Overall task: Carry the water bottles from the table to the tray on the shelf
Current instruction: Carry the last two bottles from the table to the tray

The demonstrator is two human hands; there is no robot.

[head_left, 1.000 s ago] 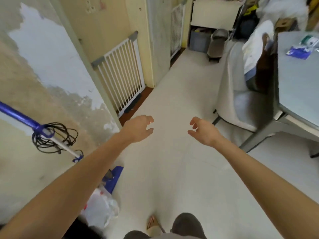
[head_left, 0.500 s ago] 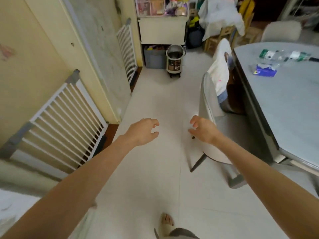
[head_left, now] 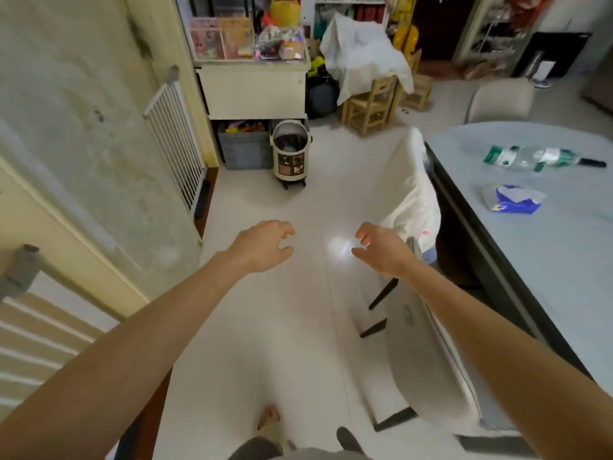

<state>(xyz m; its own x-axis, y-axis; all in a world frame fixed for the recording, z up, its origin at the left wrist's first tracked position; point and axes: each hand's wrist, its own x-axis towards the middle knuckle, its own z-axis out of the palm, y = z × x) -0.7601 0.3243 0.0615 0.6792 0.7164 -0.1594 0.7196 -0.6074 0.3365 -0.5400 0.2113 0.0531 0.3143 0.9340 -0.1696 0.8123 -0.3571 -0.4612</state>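
Note:
Clear water bottles with green labels (head_left: 534,158) lie on their sides at the far part of the pale blue table (head_left: 547,247) on the right. My left hand (head_left: 265,245) and my right hand (head_left: 381,249) are held out over the floor, well short of the bottles, fingers loosely curled, both empty. No shelf tray is identifiable in this view.
A white chair with cloth over its back (head_left: 414,207) stands between me and the table. A blue packet (head_left: 512,199) lies on the table. White gates (head_left: 174,141) line the left wall. A round pot on wheels (head_left: 290,154), a grey bin (head_left: 245,146) and a cabinet (head_left: 255,91) stand ahead.
The view has swung right and moved forward along the floor; the table and bottles have come closer. Both hands stay held out and empty.

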